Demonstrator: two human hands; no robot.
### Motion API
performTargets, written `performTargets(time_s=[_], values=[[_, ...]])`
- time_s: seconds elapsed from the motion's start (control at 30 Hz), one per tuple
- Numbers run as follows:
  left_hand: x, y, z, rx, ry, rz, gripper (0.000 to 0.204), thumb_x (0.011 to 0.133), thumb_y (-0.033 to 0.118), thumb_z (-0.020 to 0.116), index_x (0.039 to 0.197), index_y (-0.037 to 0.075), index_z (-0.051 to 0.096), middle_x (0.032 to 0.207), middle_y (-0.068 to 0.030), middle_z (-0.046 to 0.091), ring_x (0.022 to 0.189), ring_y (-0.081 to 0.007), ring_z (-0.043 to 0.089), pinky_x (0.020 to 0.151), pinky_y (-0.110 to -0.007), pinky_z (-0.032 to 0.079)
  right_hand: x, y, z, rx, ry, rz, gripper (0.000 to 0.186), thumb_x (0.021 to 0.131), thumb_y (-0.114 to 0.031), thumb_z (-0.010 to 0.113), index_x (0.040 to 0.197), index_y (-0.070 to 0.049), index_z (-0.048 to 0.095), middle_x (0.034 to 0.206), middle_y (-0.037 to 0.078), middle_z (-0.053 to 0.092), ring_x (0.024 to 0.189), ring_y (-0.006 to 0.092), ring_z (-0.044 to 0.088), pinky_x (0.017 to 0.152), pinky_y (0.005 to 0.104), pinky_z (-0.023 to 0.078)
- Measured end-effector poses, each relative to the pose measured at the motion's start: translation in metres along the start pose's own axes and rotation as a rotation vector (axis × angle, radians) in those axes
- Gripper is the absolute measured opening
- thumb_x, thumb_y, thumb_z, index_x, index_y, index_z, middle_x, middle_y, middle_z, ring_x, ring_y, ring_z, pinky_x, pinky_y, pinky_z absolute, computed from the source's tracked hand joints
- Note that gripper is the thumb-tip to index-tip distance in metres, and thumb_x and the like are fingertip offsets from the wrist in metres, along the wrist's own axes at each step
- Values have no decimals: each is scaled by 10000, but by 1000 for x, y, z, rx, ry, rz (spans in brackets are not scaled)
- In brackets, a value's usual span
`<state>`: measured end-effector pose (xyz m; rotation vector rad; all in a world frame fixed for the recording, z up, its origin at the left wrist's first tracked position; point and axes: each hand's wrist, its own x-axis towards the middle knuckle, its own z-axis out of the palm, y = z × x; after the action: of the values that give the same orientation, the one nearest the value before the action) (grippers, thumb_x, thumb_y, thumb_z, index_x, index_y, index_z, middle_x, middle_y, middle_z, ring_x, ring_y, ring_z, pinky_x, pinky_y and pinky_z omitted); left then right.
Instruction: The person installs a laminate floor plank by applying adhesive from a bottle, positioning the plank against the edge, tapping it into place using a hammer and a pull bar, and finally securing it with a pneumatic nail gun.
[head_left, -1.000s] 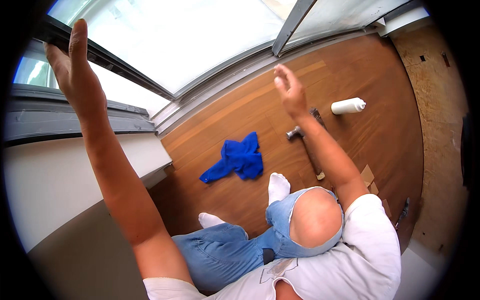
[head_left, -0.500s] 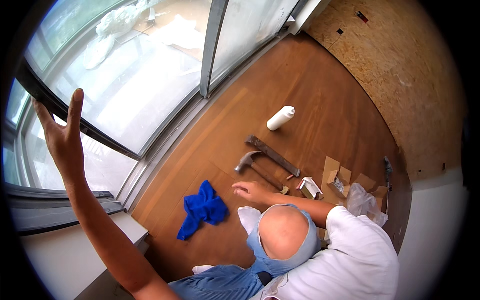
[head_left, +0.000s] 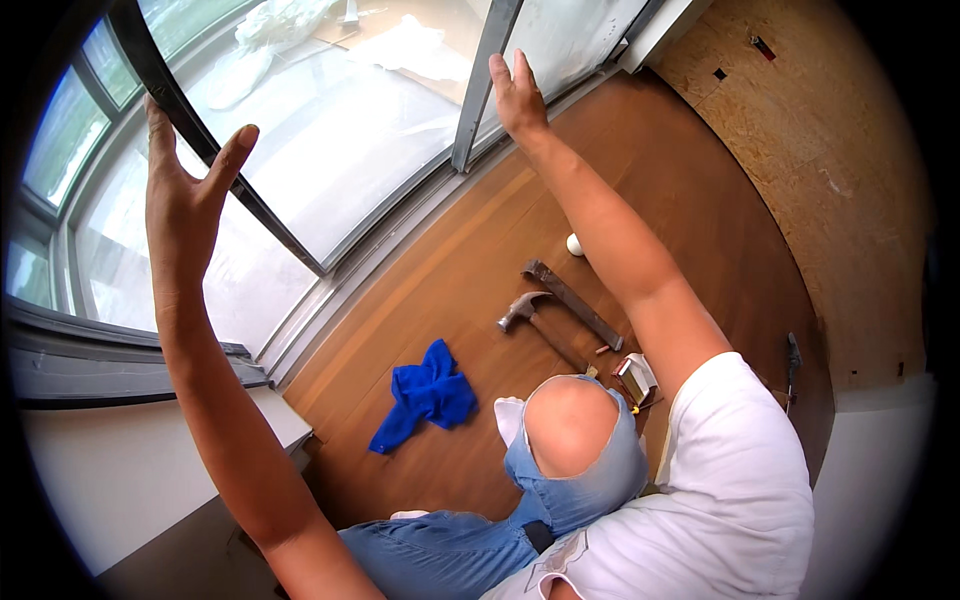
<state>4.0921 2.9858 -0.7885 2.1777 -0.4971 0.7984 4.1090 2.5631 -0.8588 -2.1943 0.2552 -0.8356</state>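
Note:
A large glass sliding door (head_left: 345,150) in a dark frame stands at the upper left. My left hand (head_left: 188,200) is against its near upright edge, thumb and fingers spread on either side of the dark frame bar. My right hand (head_left: 522,100) is raised at the door's far upright (head_left: 484,90), fingers stretched out and holding nothing. Whether its fingertips touch that upright, I cannot tell. Below the door runs a grey metal floor track (head_left: 305,330).
On the wooden floor lie a blue cloth (head_left: 430,395), a claw hammer (head_left: 540,325), a dark metal bar (head_left: 575,305) and a small opened box (head_left: 636,380). A white bottle (head_left: 574,245) is mostly behind my right forearm. A chipboard panel (head_left: 830,190) stands at the right.
My right hand has risen from beside my knee to the door's far upright. My left hand stays against the near edge. The view has shifted, and I cannot tell if the door slid.

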Motion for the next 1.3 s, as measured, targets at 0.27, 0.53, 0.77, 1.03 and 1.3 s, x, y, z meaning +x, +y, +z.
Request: performTargets(time_s=[0.27,0.53,0.77,1.03,1.3], values=[[29,-5,20,104,-61,237,1208,775,765,724,1630,61,243,1647,-253,285,1507,-406,324,1234,-511,294,-17,-15,47,366,-171,193,689,1090,-534,429,1442,54,503,1410,141,601,1346,221,537,1156,326,381],[37,90,61,118,-151,24,1139,851,504,805,1617,-32,154,1674,-282,177,1570,-378,165,1288,-464,210,-332,69,-14,287,-608,332,391,1009,-107,613,1376,21,568,1276,173,683,1177,245,674,1016,353,536],[54,100,80,57,-305,-15,1202,888,547,750,1607,-77,15,1688,-292,61,1581,-373,103,1301,-442,178,-429,72,-75,238,-823,447,373,1003,-84,601,1365,7,588,1194,139,722,1065,202,709,917,326,570],[89,20,138,-52,-378,222,1187,804,772,690,1632,56,232,1663,-253,242,1531,-392,275,1247,-472,282,-321,-6,19,261,-736,158,331,1011,-143,593,1314,-12,618,1128,116,738,1005,213,716,871,336,567],[8,33,204,-223,-331,71,955,936,548,675,1638,77,232,1709,-161,167,1551,-328,256,1252,-411,280,-404,43,4,336,-1059,292,358,994,-190,610,1307,-19,636,1057,109,756,969,232,728,868,354,559]])
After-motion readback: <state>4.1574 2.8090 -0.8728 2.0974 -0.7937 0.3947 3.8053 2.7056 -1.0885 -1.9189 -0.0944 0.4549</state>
